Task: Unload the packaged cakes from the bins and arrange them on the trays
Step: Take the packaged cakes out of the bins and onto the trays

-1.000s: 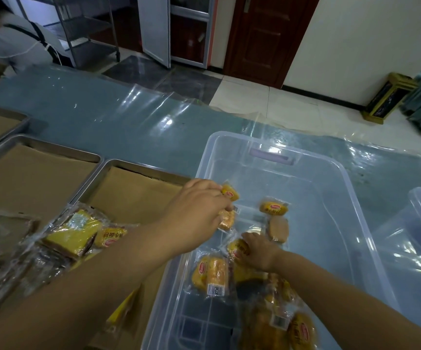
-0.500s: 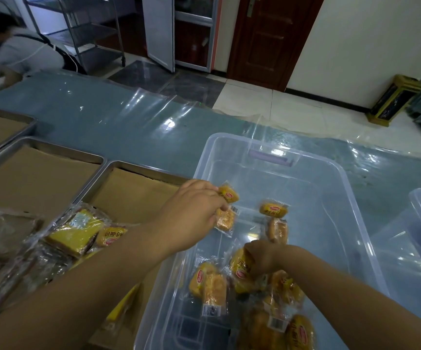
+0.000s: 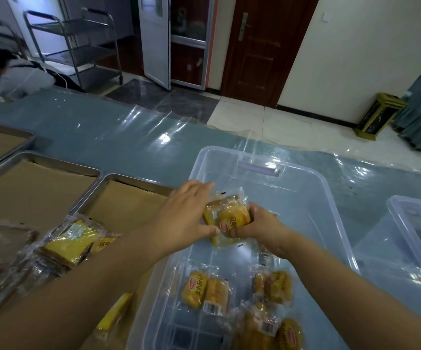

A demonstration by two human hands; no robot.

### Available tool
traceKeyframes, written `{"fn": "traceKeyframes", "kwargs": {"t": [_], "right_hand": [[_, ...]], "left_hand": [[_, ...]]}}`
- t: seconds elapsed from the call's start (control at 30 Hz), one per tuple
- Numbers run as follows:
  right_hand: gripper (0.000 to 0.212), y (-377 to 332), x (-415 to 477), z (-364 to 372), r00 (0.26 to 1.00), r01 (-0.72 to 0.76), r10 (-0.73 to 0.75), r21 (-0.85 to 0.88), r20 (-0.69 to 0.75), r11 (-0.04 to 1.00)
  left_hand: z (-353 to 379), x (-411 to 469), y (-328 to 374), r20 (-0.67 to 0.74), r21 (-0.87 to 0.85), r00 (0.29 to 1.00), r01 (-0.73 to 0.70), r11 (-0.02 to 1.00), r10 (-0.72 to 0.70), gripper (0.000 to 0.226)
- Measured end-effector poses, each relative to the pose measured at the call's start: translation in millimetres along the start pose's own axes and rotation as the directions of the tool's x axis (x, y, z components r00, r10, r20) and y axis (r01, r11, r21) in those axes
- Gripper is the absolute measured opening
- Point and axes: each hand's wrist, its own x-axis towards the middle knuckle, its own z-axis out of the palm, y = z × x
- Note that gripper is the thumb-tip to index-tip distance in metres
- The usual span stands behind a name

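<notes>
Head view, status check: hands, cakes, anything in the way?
Left hand and right hand both grip a bunch of cake packs over the bin. More packs loose below. Nothing blocks the tray alongside.

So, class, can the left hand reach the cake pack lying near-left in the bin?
Likely not yet: the pack lies uncovered, but the left hand grips another bundle.

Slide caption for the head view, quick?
Left hand and right hand hold packaged cakes over the clear bin, beside paper-lined trays.
</notes>
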Motion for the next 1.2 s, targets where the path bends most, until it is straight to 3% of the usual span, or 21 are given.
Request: {"fn": "traceKeyframes", "kwargs": {"t": [0.1,0.17,0.27,0.33,0.4,0.47,0.57,0.7,0.9,1.07,1.2], "right_hand": [[0.062,-11.5,-5.1,5.2,0.994,0.056,-0.066,0.121,0.082,0.991],[0.059,-17.8,-4.4,7.6,0.985,0.117,-0.129,0.107,0.112,0.987],[0.054,-19.2,3.7,8.9,0.976,0.201,-0.204,0.043,0.075,0.979],[0.048,-8.5,15.6,6.9,0.973,0.223,-0.229,-0.121,-0.036,0.967],[0.04,11.3,28.8,2.4,0.961,0.151,-0.212,-0.305,-0.178,0.94],[0.038,36.8,40.3,-3.0,0.954,-0.024,-0.102,-0.409,-0.283,0.912],[0.035,71.2,54.6,-1.0,0.942,-0.243,0.075,-0.511,-0.326,0.824],[0.037,88.8,74.0,21.0,0.917,-0.319,0.169,-0.407,-0.362,0.856],[0.051,95.4,99.4,47.0,0.855,-0.332,0.184,-0.238,-0.486,0.913],[0.057,96.6,109.9,55.9,0.854,-0.383,0.299,-0.125,-0.425,0.915],[0.032,93.8,107.9,49.1,0.882,-0.372,0.318,-0.099,-0.347,0.923]], "left_hand": [[-0.9,6.1,4.8,0.001,-0.054,0.995,0.099,0.994,-0.099,0.093],[-2.6,12.0,8.2,-0.034,-0.052,0.994,0.1,0.994,-0.102,0.074],[-6.4,21.7,8.2,-0.091,-0.014,0.993,0.069,0.998,-0.07,0.043],[-7.0,30.0,3.5,-0.145,-0.03,0.986,0.083,0.996,-0.086,0.038],[-7.0,38.6,-1.1,-0.222,-0.059,0.968,0.102,0.993,-0.113,0.038],[-6.2,46.9,-3.9,-0.274,-0.094,0.953,0.105,0.99,-0.127,0.036],[-1.0,57.5,-6.7,-0.279,-0.118,0.952,0.099,0.988,-0.129,0.03],[9.4,63.1,-10.6,-0.257,-0.123,0.959,0.092,0.988,-0.121,0.029],[16.8,62.5,-16.4,-0.294,-0.188,0.944,0.096,0.977,-0.15,0.037],[19.3,62.8,-19.2,-0.304,-0.201,0.938,0.107,0.974,-0.166,0.032],[18.8,61.6,-19.9,-0.3,-0.205,0.94,0.101,0.974,-0.161,0.031]]}}
